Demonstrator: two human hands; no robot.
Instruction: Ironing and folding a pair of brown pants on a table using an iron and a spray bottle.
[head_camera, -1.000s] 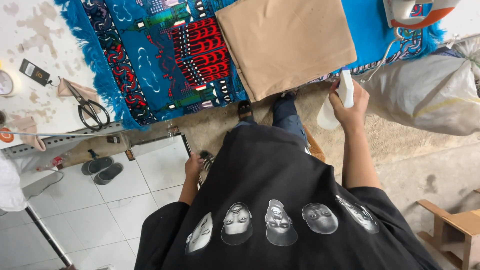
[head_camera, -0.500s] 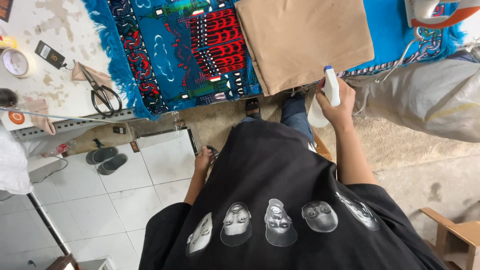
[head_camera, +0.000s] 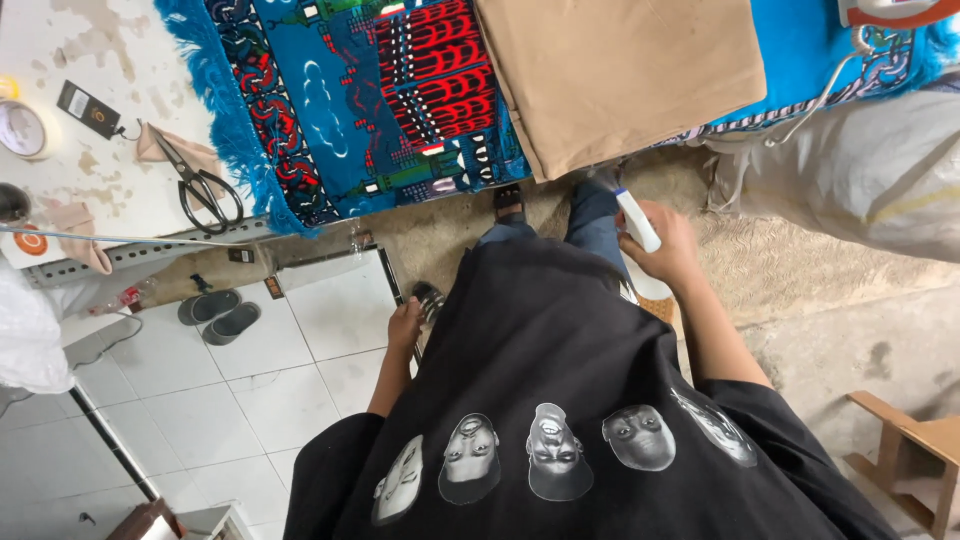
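The white spray bottle (head_camera: 637, 220), right of frame centre, is clasped in the right hand (head_camera: 672, 250); the left hand (head_camera: 405, 328) curls near a small dark object, its grip unclear. Tilted carelessly, the bottle could wet the tan folded cloth (head_camera: 620, 75) at the upper middle.

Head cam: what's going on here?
A person in a black printed shirt looks down at their own body. The right hand holds a white spray bottle in a closed grip, just below a folded tan cloth lying on a blue patterned rug. The left hand hangs at the side by a small dark object I can't identify. Black scissors lie on the white table.
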